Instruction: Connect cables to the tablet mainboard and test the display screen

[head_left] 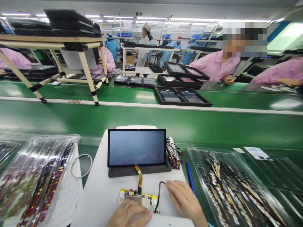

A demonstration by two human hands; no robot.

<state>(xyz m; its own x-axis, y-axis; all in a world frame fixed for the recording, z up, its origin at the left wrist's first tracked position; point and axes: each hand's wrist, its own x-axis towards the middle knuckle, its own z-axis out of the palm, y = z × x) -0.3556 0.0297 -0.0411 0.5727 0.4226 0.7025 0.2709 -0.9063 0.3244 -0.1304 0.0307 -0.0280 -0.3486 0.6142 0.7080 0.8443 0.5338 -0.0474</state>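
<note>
My left hand rests over the lower edge of a small circuit board with yellow tape along its top, and holds it down on the white work board. My right hand pinches the end of a thin black cable, which curves down to the board's lower right corner. An amber flex ribbon runs up from the circuit board to a dark-framed display panel, which lies on a dark pad. The hands hide the board's lower part.
Clear plastic trays of cables flank the work board, beside a blue pen and a loose cable bundle. Beyond a green conveyor, co-workers in pink smocks handle black trays of panels.
</note>
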